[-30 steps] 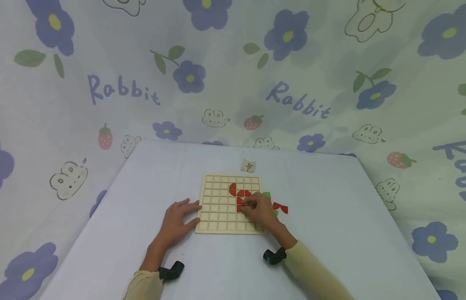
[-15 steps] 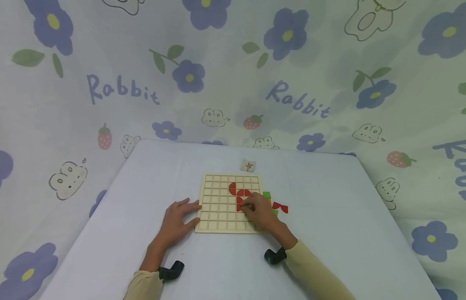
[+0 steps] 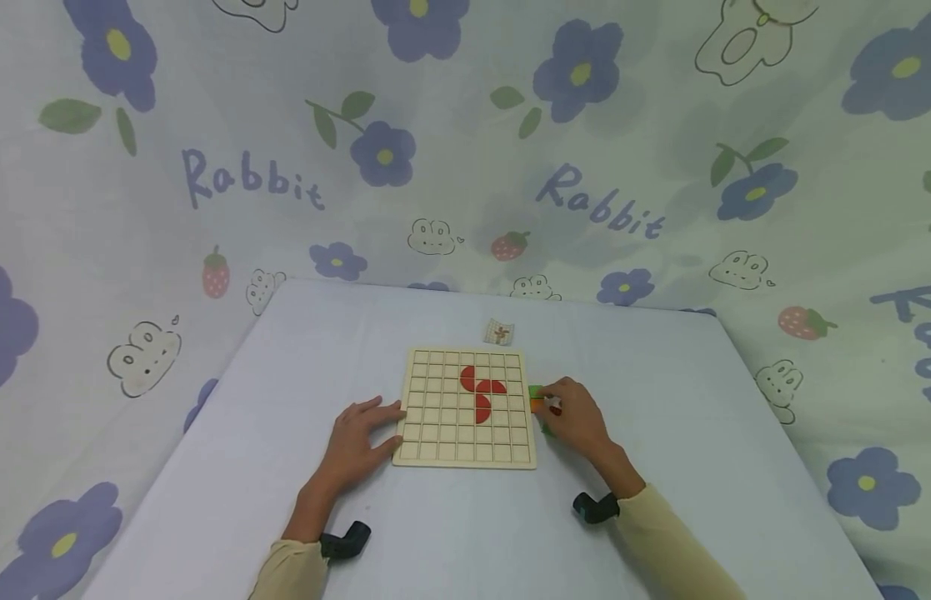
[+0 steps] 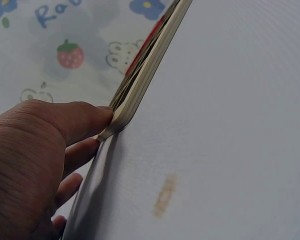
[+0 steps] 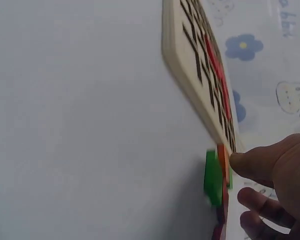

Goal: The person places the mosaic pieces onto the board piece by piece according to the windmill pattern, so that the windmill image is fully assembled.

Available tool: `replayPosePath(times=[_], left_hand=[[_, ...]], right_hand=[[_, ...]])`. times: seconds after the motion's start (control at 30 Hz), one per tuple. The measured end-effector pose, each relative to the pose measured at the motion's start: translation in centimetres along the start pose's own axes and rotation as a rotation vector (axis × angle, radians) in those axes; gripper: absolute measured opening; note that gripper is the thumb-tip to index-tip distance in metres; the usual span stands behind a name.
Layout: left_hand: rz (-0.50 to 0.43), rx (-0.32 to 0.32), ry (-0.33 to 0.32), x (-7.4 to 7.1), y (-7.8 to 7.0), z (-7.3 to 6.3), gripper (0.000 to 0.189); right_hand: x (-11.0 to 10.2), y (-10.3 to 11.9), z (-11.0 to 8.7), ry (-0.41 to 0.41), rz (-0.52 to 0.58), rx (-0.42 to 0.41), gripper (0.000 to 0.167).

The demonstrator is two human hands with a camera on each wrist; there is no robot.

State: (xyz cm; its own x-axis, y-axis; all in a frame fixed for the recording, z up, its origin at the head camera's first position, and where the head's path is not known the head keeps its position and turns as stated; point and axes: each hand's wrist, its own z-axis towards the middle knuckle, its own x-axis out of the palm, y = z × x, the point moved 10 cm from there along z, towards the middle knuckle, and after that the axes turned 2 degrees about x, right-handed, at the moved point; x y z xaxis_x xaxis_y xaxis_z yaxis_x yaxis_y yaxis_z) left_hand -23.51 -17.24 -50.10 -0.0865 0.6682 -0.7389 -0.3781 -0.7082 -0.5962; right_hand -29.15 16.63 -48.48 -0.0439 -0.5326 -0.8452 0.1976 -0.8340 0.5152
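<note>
A pale wooden board with a grid of square recesses lies on the table. Near its middle sit red rounded pieces, grouped into three half-circle shapes. My left hand touches the board's left edge with thumb and fingertips, fingers extended. Just beyond the right edge, my right hand reaches down at a small cluster of loose pieces. In the right wrist view its thumb tip comes right up to an orange piece, other fingers parted from it. A green piece and dark red pieces are beside it.
A small card with a reddish pattern on a grid lies behind the board. White cloth covers the table. A printed fabric curtain rises behind it.
My right hand has left the red pieces on the board and moved right to the loose pieces beside it. My left hand stays at the board's left edge.
</note>
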Motion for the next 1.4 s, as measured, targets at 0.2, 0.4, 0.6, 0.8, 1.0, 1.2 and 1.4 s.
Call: replayPosePath(times=[0.2,0.4,0.6,0.8,1.0,1.2,1.4], left_hand=[[0.001,0.007,-0.008,0.0,-0.2,0.0,0.039],[0.009,0.005,-0.022,-0.1,0.0,-0.2,0.039],[0.000,0.010,-0.019,0.1,0.1,-0.2,0.039],[0.008,0.008,-0.013,0.1,0.3,-0.1,0.040],[0.002,0.011,-0.002,0.2,0.2,0.0,0.040],[0.008,-0.007,0.006,0.2,0.3,0.1,0.040],[0.010,0.000,-0.009,0.2,0.3,0.0,0.040]], right_hand=[[-0.8,-2.0,-1.3,0.012,-0.038,-0.030,0.019],[-1.2,-2.0,-2.0,0.015,0.005,-0.074,0.019],[-0.3,-1.8,-1.7,0.050,-0.019,-0.079,0.026],[0.2,-1.7,-1.2,0.043,0.027,-0.034,0.020],[0.2,-2.4,-0.8,0.045,0.133,0.061,0.010],[-0.5,-0.6,0.1,-0.005,0.252,0.010,0.006],[0.5,3.1,1.2,0.050,0.348,-0.121,0.014]])
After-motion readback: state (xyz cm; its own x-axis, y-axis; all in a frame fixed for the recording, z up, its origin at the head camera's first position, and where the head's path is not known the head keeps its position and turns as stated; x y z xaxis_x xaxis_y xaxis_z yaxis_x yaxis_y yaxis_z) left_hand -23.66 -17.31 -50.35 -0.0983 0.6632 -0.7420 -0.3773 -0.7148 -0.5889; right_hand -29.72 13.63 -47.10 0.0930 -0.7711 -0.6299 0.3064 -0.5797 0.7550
